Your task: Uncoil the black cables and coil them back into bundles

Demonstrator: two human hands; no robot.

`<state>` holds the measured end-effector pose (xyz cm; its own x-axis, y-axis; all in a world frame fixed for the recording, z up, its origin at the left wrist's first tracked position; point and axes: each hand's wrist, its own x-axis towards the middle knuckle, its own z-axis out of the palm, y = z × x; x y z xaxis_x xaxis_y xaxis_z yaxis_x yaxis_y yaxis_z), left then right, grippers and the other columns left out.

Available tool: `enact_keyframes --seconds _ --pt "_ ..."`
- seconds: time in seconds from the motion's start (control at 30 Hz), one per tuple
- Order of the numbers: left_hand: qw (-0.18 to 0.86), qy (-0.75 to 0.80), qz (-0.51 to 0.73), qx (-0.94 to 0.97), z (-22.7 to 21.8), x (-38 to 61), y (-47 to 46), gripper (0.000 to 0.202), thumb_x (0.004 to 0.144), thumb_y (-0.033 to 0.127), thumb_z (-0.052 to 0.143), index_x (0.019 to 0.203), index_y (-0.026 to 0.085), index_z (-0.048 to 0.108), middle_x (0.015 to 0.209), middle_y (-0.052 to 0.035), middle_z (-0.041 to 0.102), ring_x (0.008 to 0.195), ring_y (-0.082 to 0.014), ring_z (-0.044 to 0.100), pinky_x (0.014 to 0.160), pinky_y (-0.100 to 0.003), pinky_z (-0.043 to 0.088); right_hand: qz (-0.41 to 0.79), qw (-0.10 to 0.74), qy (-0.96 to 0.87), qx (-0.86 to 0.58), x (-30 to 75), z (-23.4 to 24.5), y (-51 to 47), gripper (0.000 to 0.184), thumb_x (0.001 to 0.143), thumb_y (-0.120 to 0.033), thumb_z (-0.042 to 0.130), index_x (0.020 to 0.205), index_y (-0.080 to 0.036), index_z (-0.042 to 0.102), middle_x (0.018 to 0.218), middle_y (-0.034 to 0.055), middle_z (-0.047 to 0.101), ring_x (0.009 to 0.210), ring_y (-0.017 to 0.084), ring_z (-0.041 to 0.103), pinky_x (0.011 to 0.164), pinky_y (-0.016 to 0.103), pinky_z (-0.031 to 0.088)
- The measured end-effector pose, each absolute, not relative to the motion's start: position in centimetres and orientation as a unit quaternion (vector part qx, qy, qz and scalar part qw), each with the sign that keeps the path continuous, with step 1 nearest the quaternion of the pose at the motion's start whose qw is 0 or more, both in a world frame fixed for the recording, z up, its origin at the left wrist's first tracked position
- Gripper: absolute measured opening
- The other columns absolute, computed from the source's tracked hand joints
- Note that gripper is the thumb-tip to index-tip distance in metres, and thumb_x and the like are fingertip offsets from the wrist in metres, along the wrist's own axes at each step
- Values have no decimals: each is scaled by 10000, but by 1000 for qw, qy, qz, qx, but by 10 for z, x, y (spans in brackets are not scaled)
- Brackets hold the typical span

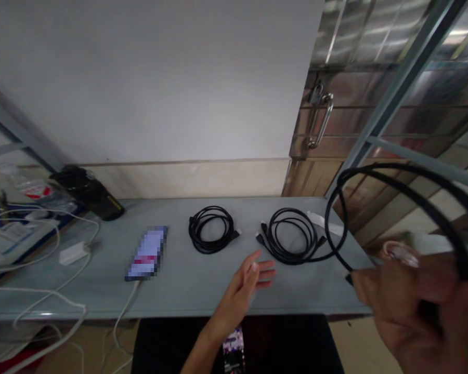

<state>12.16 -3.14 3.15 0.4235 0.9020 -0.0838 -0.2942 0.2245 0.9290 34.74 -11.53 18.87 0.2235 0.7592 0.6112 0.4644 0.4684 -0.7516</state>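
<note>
My right hand [409,306], large and blurred close to the camera at the right, is closed around a black cable [448,228]. This cable rises above the desk in wide loops, and one strand runs down toward the right coil on the desk. My left hand [247,283] is over the desk's front part with its fingers stretched out and nothing in them. Beyond it lies a coiled black cable [286,257] with its plug ends showing. Another coiled black cable [194,234] rests further left, its plug pointing right.
A lit phone [146,254] on a white cord lies left on the grey desk [179,291]. White cords, a white adapter [73,253], a black bottle [88,192] and a clear bottle [37,189] crowd the left. A metal post [393,93] slants up at the right. Another phone [234,353] is below the desk edge.
</note>
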Motion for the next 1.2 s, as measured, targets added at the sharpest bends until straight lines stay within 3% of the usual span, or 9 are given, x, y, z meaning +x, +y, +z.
enact_keyframes --seconds 0.1,0.17,0.3,0.37,0.5,0.63,0.77,0.97,1.2 --pt "753 274 460 383 51 122 -27 734 1052 743 654 1509 169 667 1423 -239 778 1320 -413 760 1129 -591 580 122 555 -661 -490 332 171 -106 249 1186 -404 465 990 -300 579 711 -3 590 536 182 575 474 308 484" --pt "777 242 470 343 65 122 -23 640 1060 681 688 1464 186 718 1437 -208 782 1343 -393 750 1148 -558 570 85 474 -725 -493 327 147 -92 259 1180 -434 536 992 -267 597 751 3 696 572 173 662 554 292 529" --pt "770 249 471 352 78 131 -9 557 1052 590 745 1445 196 745 1421 -169 796 1340 -352 747 1155 -506 569 17 330 -782 -528 323 84 -61 330 1197 -498 503 1105 -206 625 708 16 756 612 214 775 598 294 530" --pt "722 288 475 413 76 136 -3 530 1068 570 730 1450 202 737 1402 -155 803 1331 -334 746 1157 -492 569 -24 280 -781 -558 326 56 -49 390 1177 -521 534 1234 -155 659 701 42 777 630 245 799 604 303 541" --pt "573 351 454 585 58 138 8 448 1124 521 652 1465 237 710 1453 -126 772 1375 -304 713 1223 -486 523 -70 182 -780 -595 337 24 -30 484 1090 -464 705 1423 -116 670 924 129 866 802 292 856 704 324 607" --pt "422 391 423 700 34 126 13 386 1163 437 582 1499 267 671 1488 -106 741 1427 -284 668 1268 -495 473 -89 126 -777 -611 349 12 -17 291 1051 -384 775 1257 -180 762 970 115 879 819 277 859 694 298 584" --pt "388 402 413 720 22 116 12 348 1164 416 575 1466 282 685 1464 -98 745 1409 -281 672 1248 -475 486 -83 150 -775 -608 356 13 -14 163 1100 -325 700 1162 -188 762 941 85 871 790 251 850 665 298 551" --pt "453 443 426 646 27 113 10 320 1128 477 645 1344 282 778 1340 -97 803 1307 -326 713 1196 -466 497 -38 185 -761 -620 364 31 -11 298 1182 -379 529 1008 -215 708 899 102 844 771 262 834 631 326 528" --pt "455 446 420 646 25 113 11 358 1138 493 615 1354 249 764 1287 -112 817 1241 -318 740 1134 -456 535 -46 403 -627 -665 383 93 -13 402 1121 -606 596 969 -240 667 720 19 716 582 204 674 594 308 487"
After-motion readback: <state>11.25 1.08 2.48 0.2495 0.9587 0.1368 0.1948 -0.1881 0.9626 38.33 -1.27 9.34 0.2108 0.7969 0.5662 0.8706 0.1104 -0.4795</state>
